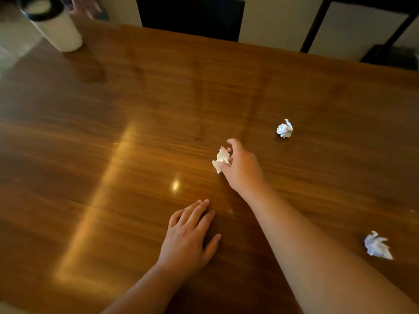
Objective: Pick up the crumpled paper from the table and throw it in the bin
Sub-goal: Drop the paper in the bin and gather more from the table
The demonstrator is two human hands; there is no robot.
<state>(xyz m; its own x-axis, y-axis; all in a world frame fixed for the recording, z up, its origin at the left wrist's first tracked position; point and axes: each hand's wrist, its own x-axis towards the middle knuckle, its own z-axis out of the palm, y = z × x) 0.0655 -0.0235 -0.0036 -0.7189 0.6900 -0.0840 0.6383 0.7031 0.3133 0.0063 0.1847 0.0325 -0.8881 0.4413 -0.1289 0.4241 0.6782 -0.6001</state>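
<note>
Paper [221,158]: pinched in right hand [242,168] for lifting binward; bin [53,23] far left; left hand [189,234] flat, fingers straight, steadying on table [113,132]

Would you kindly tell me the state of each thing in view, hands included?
right hand: fingers curled round the middle crumpled paper.
middle crumpled paper: gripped, low at the table; lifted or not, unclear.
far crumpled paper: loose on the table, untouched.
near crumpled paper: loose on the table, untouched.
left hand: open, flat on the table.
bin: upright, far left, blurred.
</note>
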